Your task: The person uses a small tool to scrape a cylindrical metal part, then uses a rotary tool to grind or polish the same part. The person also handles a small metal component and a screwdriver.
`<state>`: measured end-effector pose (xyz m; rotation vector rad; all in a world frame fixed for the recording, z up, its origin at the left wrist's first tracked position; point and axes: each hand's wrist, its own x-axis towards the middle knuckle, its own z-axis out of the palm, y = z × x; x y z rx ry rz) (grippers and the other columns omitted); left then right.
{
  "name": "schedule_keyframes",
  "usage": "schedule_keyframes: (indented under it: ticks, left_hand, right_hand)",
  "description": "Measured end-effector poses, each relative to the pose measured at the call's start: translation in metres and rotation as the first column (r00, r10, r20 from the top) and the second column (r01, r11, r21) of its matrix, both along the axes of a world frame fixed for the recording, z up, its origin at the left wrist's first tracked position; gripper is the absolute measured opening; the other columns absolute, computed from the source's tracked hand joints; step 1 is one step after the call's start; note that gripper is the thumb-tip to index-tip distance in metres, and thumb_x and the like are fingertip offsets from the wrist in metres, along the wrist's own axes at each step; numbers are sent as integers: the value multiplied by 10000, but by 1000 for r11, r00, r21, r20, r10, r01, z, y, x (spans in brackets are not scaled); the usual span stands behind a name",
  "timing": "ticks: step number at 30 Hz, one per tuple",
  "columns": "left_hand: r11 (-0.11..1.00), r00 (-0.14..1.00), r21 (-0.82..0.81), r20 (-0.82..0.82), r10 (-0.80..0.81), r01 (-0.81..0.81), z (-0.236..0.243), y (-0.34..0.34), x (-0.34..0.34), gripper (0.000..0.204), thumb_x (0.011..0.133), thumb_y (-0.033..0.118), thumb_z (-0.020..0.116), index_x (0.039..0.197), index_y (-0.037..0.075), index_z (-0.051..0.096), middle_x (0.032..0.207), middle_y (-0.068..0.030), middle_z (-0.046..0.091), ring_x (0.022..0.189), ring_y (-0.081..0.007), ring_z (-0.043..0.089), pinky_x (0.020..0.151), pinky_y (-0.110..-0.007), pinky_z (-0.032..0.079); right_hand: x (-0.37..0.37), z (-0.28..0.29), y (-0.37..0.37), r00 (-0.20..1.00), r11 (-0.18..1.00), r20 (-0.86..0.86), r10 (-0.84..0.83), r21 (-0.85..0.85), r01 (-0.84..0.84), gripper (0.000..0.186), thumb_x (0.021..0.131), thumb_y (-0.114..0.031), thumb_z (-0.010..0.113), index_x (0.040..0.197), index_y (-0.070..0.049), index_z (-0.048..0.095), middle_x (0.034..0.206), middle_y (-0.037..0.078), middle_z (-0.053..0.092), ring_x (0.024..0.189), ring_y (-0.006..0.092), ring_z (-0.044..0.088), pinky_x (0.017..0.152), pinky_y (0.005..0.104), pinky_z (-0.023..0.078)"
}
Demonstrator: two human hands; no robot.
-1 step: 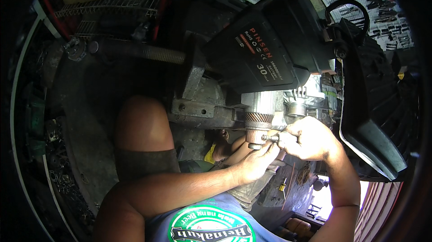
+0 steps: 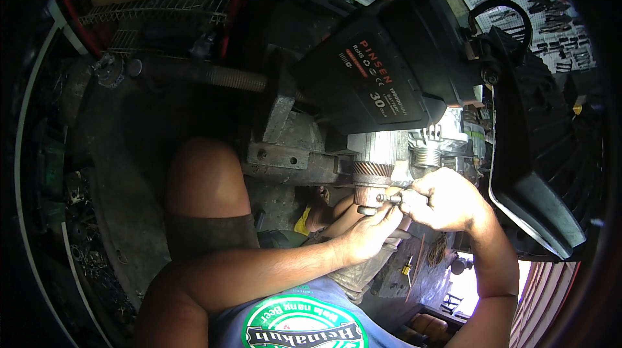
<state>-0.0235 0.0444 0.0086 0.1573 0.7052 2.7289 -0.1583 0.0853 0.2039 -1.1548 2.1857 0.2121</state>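
1. Copper-coloured metal bands the lower end of a motor core (image 2: 374,150), a ribbed silver cylinder that runs down the picture, below the black battery box (image 2: 389,69), with slanted ridges above the copper.
2. The right hand (image 2: 446,199) grasps a small metal rod (image 2: 391,198) between curled fingers, just right of the copper end; the rod points left, and its round tip overlaps the copper's edge. Whether they touch, I cannot tell.
3. The left hand (image 2: 372,236) reaches in from below, its fingertips together just under the rod and beside the core's rounded bottom tip; whether it is grasping anything, I cannot tell.
4. Left of the core is a heavy grey vise (image 2: 285,129), with a thick threaded screw (image 2: 236,79) extending left.
5. Just right of the core sits a silver part with a grooved pulley (image 2: 427,156), brightly lit.
6. A black ribbed lamp housing (image 2: 551,160) fills the right side, and pliers hang on a white pegboard (image 2: 476,5) at the upper right.
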Motion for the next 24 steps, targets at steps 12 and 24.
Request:
schedule_keyframes:
  ticks: [12,24]
  left_hand:
    - [997,999,63,19,-49,48,-2,-4,-2,539,1192,409,384,1569,25,422,1413,-100,584,1277,-148,588,1089,-337,500]
    - [995,999,-94,-33,32,-35,8,-14,0,550,1194,385,383,1573,-11,419,1461,-129,565,1380,-203,519,1199,-346,401]
  right_hand:
    - [4,0,-2,992,994,85,-92,-47,96,261,950,-229,753,788,-25,752,664,153,687,577,279,689,579,384,547]
    - [4,0,0,994,995,69,-80,-62,84,292,958,-229,751,747,-30,718,632,139,661,553,273,655,560,387,529]
